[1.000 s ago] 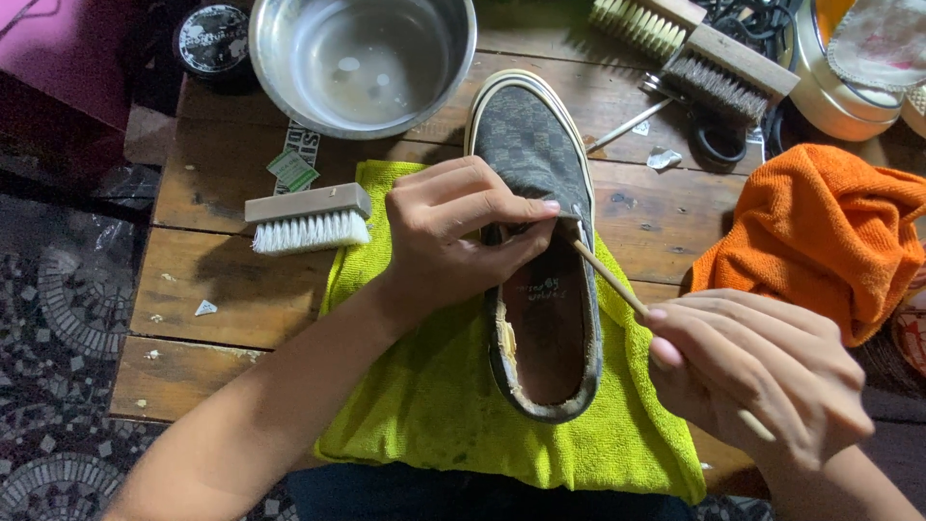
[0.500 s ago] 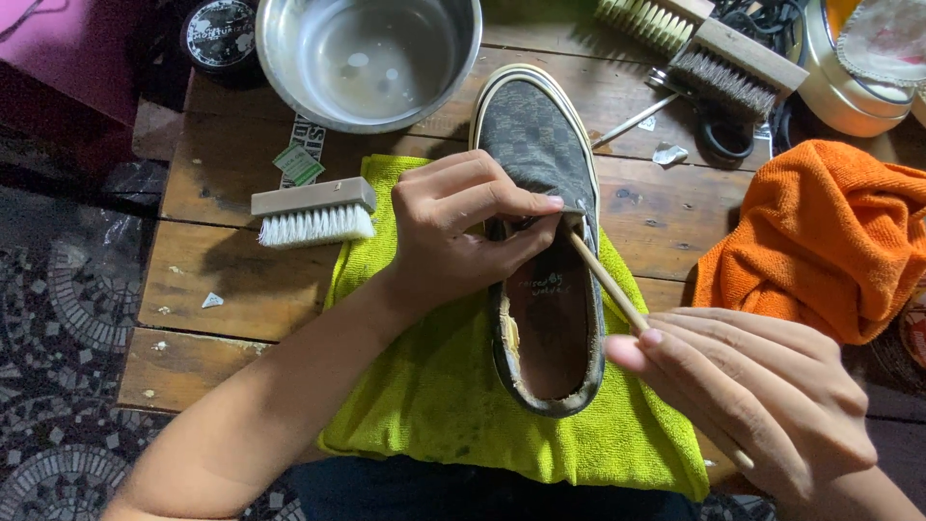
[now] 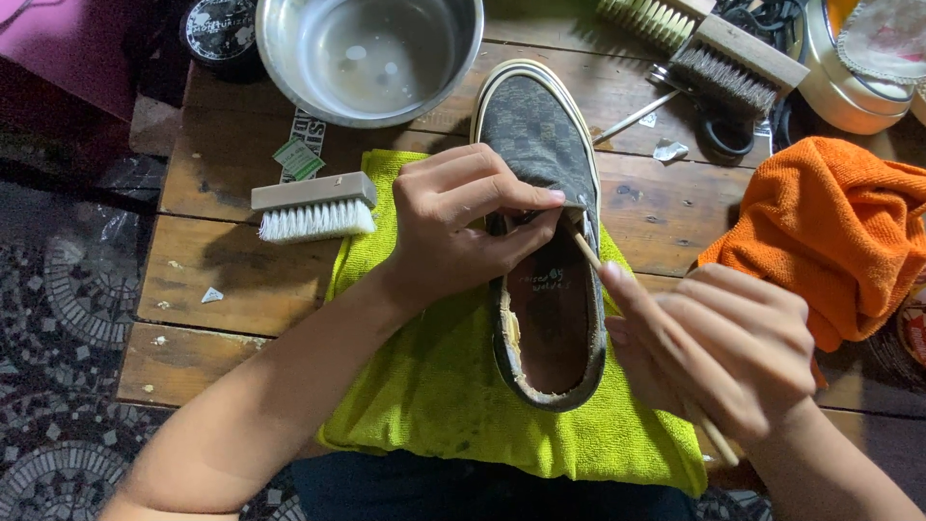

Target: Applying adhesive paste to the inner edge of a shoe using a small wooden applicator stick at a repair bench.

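A worn grey slip-on shoe (image 3: 540, 135) lies lengthwise on a yellow-green cloth (image 3: 434, 376), toe pointing away from me. My left hand (image 3: 458, 227) grips the shoe's left side at the opening, thumb and fingers pinching the edge of the tongue. My right hand (image 3: 723, 347) holds a thin wooden stick (image 3: 585, 253) whose far end reaches into the shoe's opening just under my left fingers. The stick's tip is hidden inside the shoe.
A wooden brush with white bristles (image 3: 313, 205) lies left of the cloth. A steel bowl (image 3: 371, 53) stands at the back, two more brushes (image 3: 719, 58) at the back right, an orange cloth (image 3: 830, 227) on the right. All rest on a slatted wooden table (image 3: 222, 280).
My right hand has shifted left and closer to the shoe, pushing the stick further into the opening. The left hand keeps its grip on the shoe.
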